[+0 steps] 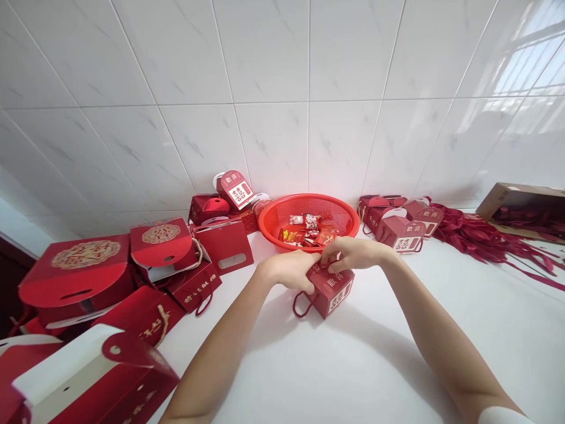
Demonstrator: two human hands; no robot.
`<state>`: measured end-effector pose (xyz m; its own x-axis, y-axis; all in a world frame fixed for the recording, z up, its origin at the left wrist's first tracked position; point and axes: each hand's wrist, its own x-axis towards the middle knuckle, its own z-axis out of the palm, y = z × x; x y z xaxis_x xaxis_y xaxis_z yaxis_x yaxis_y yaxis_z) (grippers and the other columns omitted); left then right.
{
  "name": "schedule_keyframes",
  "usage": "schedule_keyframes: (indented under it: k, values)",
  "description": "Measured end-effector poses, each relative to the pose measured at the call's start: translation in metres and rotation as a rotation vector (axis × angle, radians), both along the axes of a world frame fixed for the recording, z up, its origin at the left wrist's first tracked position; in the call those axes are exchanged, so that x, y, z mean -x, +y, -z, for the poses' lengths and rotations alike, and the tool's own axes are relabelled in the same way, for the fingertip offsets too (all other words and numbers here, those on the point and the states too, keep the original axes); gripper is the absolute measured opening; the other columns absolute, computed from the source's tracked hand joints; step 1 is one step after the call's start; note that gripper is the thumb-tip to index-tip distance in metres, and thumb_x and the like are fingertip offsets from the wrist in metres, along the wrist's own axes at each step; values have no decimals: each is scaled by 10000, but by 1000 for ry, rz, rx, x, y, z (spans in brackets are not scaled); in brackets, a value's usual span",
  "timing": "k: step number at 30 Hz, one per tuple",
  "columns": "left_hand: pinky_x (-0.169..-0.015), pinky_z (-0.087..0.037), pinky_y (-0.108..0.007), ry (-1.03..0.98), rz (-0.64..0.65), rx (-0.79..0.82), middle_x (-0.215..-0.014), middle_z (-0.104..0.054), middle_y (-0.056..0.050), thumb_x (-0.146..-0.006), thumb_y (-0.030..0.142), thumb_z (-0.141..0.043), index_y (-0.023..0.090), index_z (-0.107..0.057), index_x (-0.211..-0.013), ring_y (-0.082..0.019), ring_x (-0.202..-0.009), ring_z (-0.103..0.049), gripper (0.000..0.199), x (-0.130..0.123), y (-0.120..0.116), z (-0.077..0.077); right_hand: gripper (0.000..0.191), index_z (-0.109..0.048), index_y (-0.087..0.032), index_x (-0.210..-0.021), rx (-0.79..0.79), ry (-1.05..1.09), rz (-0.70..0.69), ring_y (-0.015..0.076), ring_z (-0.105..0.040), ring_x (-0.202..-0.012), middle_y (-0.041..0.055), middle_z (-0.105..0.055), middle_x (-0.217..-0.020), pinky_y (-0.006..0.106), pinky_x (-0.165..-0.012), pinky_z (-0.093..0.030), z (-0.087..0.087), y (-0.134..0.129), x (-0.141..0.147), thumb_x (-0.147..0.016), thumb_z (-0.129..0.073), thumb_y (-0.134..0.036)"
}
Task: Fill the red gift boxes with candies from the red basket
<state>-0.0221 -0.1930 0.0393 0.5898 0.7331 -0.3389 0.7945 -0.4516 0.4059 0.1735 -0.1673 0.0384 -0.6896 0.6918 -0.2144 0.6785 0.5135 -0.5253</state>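
A small dark red gift box (331, 288) with white character panels stands on the white table, a cord handle looping out at its left. My left hand (291, 270) grips the box's left and back side, fingers partly hidden behind it. On the box's top lies my right hand (351, 254), its fingers bent and pressed on the lid flaps near the left fingertips. Just behind both hands is a red plastic basket (309, 200) with wrapped sweets (311, 221) inside.
Many red gift boxes (161, 235) are piled along the left, one open box (92, 377) nearest. At the right back stand several small boxes (401, 232), dark red ribbons (477, 235) and a cardboard box (512, 197). A tiled wall (273, 135) bounds the table (353, 377).
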Motion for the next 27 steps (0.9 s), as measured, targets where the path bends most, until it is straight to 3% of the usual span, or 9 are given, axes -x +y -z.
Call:
schedule_keyframes:
  k: [5,11,15,20,25,27]
  values:
    - [-614,-492,-286,99,-60,-18,-1201,-633,-140,-622,175,-694,183,-437,-1342,-315,-1012,-657,765,-11,-3,11,174,-703,-140,-926,7,-24,-16,172,-613,-756,54,-696,-859,251,-624,-443,-3,-5,0,-788,-629,-215]
    - [-850,-508,-354,153,-102,-209,-1248,-626,-198,-733,0,-551,127,-467,-1286,-324,-1120,-640,573,-36,-23,17,94,-617,-161,-709,-28,-73,22,148,-577,-646,13,-624,-675,247,-587,-422,-5,-6,-5,-793,-589,-194]
    - [-848,-510,-375,139,-66,-217,-1214,-645,-201,-733,-5,-543,123,-516,-1240,-338,-1097,-648,523,-36,-23,13,143,-578,-169,-695,24,-82,56,121,-555,-513,-4,-586,-601,244,-533,-412,-12,-11,-13,-826,-542,-214]
    - [-776,-530,-330,-147,-15,-151,-1205,-668,-104,-697,61,-599,233,-578,-1231,-305,-1063,-661,561,-13,-13,0,197,-548,-172,-681,58,-12,108,114,-570,-478,23,-645,-657,245,-507,-425,-21,-16,-20,-850,-536,-272]
    - [-723,-581,-331,-623,-270,56,-1362,-582,-117,-774,145,-630,214,-570,-1272,-167,-772,-704,506,-4,-10,-16,272,-564,-167,-688,84,149,220,132,-606,-505,30,-659,-659,255,-524,-427,-30,-21,-23,-835,-618,-388]
    - [-810,-591,-348,-772,-303,112,-1366,-575,-128,-819,190,-642,196,-580,-1256,-167,-859,-707,441,-4,-11,-20,335,-589,-164,-696,99,207,245,141,-622,-547,35,-663,-669,263,-558,-443,-34,-25,-23,-817,-657,-469]
